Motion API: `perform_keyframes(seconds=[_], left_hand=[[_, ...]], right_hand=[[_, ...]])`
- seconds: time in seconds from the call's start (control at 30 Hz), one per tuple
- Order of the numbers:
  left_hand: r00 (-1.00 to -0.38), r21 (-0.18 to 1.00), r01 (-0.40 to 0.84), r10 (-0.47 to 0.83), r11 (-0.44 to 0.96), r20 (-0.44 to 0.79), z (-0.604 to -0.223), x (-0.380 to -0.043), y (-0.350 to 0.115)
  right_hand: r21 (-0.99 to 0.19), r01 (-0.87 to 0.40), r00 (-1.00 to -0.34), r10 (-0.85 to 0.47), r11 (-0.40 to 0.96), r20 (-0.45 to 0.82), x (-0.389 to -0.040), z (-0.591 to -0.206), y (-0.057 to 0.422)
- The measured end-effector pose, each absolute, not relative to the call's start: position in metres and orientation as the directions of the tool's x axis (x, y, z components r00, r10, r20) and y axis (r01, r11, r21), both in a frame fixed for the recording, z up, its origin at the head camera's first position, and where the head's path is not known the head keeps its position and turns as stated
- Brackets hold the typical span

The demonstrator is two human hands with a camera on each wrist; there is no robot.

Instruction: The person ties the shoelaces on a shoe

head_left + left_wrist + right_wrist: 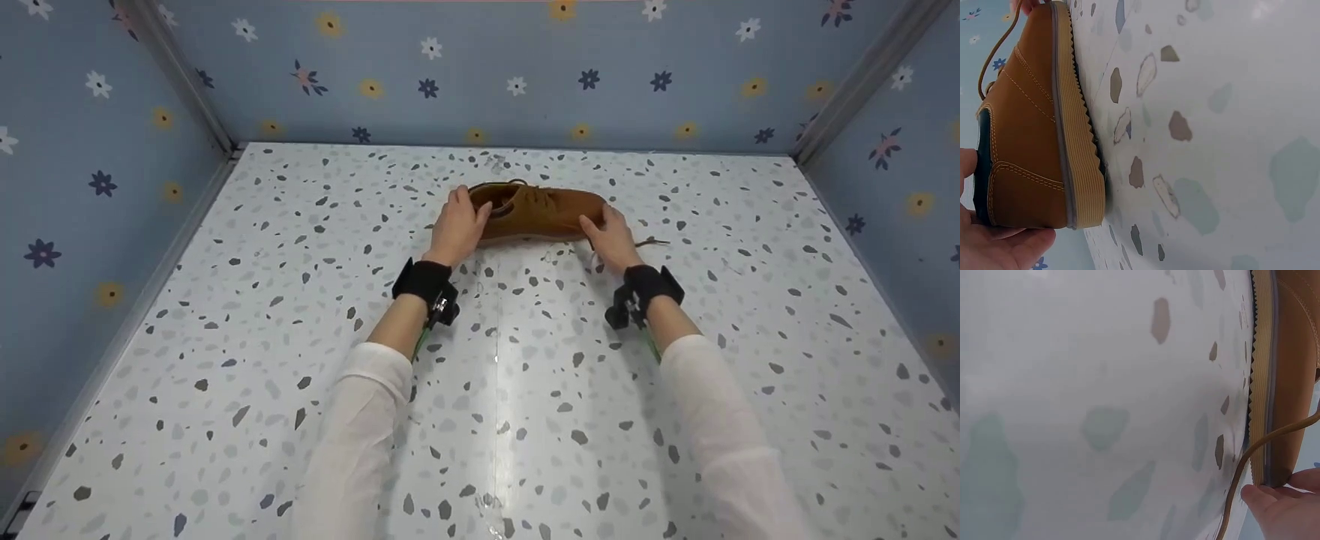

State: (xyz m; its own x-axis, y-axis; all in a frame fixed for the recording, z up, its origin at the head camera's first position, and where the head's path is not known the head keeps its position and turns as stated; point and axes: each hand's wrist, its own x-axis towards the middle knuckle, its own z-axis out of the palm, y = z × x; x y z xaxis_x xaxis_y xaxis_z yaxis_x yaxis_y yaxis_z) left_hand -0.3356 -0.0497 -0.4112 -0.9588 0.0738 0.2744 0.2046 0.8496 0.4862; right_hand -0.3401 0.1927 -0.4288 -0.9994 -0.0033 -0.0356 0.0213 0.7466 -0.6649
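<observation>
A brown lace-up shoe [559, 214] stands sole down on the speckled tabletop, its toe pointing right. At the heel end, my left hand [456, 225] grips the shoe, with the thumb by the collar opening and fingers behind the heel. My right hand [611, 238] holds the toe between thumb and fingers. In the left wrist view the tan ridged sole [1078, 129] shows from the side. A loose brown lace [1241, 467] crosses the toe in the right wrist view, and its end [652, 241] lies right of the toe in the head view.
The white tabletop [247, 322] has grey speckles. Blue flowered panels enclose it at the back [480, 67], the left [67, 195] and the right [915, 187]. Black straps with small cameras [431, 285] sit on both wrists.
</observation>
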Motion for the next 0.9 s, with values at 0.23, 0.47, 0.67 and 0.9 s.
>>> perform_keyframes(seconds=[0.23,0.47,0.67,0.9], left_hand=[[-0.967,0.49,0.163,0.042,0.856,0.25,-0.405,-0.326,-0.048],[-0.962,0.451,0.153,0.027,0.879,0.273,-0.401,-0.317,-0.047],[-0.957,0.461,0.172,0.037,0.871,0.287,-0.4,-0.311,-0.042],[-0.97,0.519,0.128,-0.001,0.845,0.242,-0.4,-0.306,-0.039]], right_hand=[[-0.689,0.008,-1.0,-0.008,0.724,-0.021,-0.343,-0.427,0.185],[-0.691,0.069,-0.994,-0.013,0.719,-0.113,-0.341,-0.424,0.176],[-0.697,0.076,-0.993,-0.013,0.713,-0.121,-0.335,-0.42,0.165],[-0.7,0.102,-0.987,-0.015,0.706,-0.159,-0.332,-0.417,0.154]])
